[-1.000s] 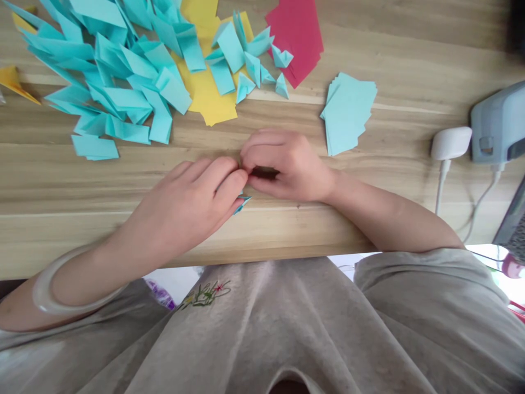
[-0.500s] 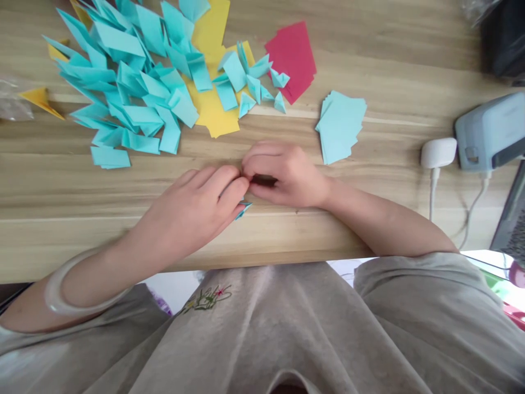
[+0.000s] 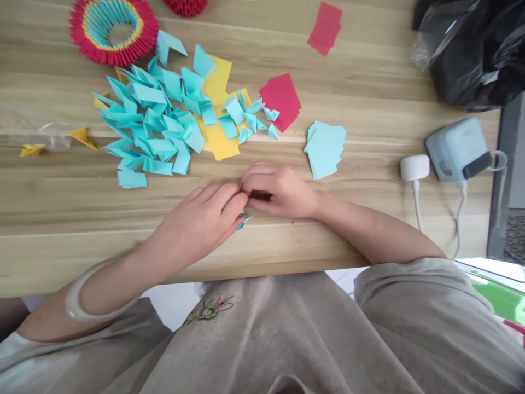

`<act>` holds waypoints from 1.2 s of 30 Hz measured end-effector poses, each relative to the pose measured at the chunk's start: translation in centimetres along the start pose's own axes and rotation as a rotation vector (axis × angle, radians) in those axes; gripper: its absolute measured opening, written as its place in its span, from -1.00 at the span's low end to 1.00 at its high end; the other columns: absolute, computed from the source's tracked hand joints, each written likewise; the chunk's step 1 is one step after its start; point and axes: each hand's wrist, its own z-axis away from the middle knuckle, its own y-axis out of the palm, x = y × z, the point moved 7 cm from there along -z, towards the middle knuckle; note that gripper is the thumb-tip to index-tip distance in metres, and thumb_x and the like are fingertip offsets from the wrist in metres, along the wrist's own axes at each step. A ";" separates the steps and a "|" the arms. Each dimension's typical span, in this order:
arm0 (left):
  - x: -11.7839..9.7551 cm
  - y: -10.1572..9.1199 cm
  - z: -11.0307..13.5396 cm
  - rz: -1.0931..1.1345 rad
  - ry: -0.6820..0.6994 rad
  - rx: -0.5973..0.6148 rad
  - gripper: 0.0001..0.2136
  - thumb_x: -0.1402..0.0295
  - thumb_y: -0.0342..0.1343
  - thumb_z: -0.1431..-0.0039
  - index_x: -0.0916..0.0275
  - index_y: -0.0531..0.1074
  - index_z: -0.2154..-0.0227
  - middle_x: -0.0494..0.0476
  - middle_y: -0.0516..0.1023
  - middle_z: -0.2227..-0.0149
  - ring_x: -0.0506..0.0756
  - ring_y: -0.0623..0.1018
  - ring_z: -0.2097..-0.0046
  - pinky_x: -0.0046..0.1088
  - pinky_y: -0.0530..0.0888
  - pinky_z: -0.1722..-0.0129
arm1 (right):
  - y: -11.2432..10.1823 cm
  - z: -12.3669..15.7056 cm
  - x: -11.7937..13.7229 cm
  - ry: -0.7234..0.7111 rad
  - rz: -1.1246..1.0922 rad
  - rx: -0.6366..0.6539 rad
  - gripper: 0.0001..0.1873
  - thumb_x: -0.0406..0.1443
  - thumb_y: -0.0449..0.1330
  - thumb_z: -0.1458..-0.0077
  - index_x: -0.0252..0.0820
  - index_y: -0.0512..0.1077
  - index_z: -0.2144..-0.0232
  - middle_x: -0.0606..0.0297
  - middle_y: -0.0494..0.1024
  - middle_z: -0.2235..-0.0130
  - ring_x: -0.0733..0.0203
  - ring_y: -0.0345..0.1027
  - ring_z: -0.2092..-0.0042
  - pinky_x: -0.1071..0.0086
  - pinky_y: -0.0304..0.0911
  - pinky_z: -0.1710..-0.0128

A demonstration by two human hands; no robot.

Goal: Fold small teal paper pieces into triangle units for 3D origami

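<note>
My left hand [image 3: 203, 221] and my right hand [image 3: 279, 190] meet fingertip to fingertip near the front of the wooden table [image 3: 369, 230]. Both are closed on a small folded blue paper piece [image 3: 243, 220], of which only a corner shows under my left fingers. A stack of blue paper sheets [image 3: 325, 149] lies just beyond my right hand. A heap of folded blue paper pieces [image 3: 159, 131] spreads out beyond my left hand, partly on yellow sheets [image 3: 217, 139].
A red and blue ring of folded pieces [image 3: 112, 27] stands at the back left. Red sheets [image 3: 281, 98] lie mid-table, more red paper [image 3: 326, 27] further back. At the right are a white plug [image 3: 414, 167], a grey device [image 3: 457, 149] and a black bag [image 3: 467, 49].
The camera has tilted up and back, bringing the paper ring, far red sheets and black bag into view. Both hands stay together on the blue piece.
</note>
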 end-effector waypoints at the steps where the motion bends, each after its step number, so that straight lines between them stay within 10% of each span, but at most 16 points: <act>1: 0.0 0.0 0.0 -0.006 0.002 -0.004 -0.84 0.41 -0.07 -0.30 0.30 0.34 0.13 0.31 0.48 0.14 0.29 0.51 0.13 -0.15 0.51 0.23 | 0.0 0.0 0.0 -0.008 0.001 -0.005 -0.90 -0.39 0.07 -0.14 -0.27 0.34 0.42 0.24 0.45 0.35 0.33 0.28 0.29 0.46 0.21 0.25; 36: 0.0 0.0 0.1 -0.059 0.045 -0.103 -0.77 0.32 -0.01 -0.32 0.38 0.32 0.09 0.29 0.47 0.13 0.25 0.53 0.17 -0.21 0.52 0.25 | 0.2 -0.2 -0.1 -0.010 -0.001 0.007 -0.88 -0.37 0.06 -0.16 -0.29 0.34 0.42 0.26 0.41 0.37 0.35 0.24 0.29 0.48 0.16 0.25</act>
